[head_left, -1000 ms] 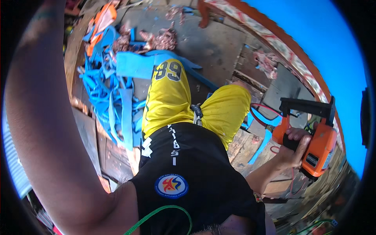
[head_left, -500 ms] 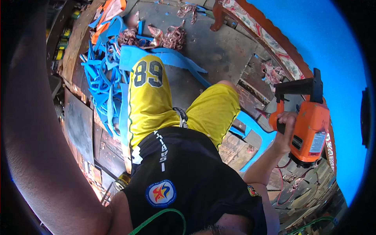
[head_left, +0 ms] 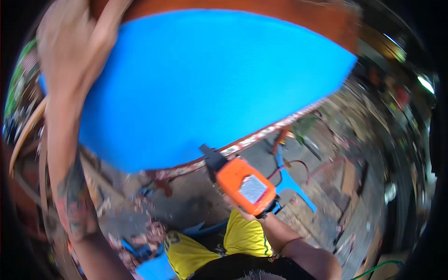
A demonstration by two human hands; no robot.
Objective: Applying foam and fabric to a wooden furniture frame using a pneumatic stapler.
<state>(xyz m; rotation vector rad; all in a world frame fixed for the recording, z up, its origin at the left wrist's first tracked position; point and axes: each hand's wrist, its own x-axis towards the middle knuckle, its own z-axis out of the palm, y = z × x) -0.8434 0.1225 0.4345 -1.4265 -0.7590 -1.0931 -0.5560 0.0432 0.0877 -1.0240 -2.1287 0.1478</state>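
A large bright blue upholstered piece (head_left: pixel 214 79) with a brown wooden part (head_left: pixel 317 21) fills the top of the view; a floral-patterned strip (head_left: pixel 289 120) runs along its lower edge. My left hand (head_left: pixel 74 51) is high at the left against the blue and brown piece, blurred, its fingertips cut off by the frame. Lower down, my right hand (head_left: pixel 249 212) holds an orange-and-black power stapler (head_left: pixel 242 184), which covers most of my fingers and has its dark nose at the patterned edge.
Below are my yellow shorts (head_left: pixel 245 238), a blue plastic piece (head_left: pixel 296 191), blue scraps (head_left: pixel 149 266) and torn pinkish material (head_left: pixel 151 231) on a worn board floor (head_left: pixel 326 200). A red hose (head_left: pixel 305 168) trails from the stapler. Blurred clutter and lights line the right.
My view has swung up toward the blue piece. My left hand has risen onto it, and the stapler has moved leftward to its lower edge, still in my right hand.
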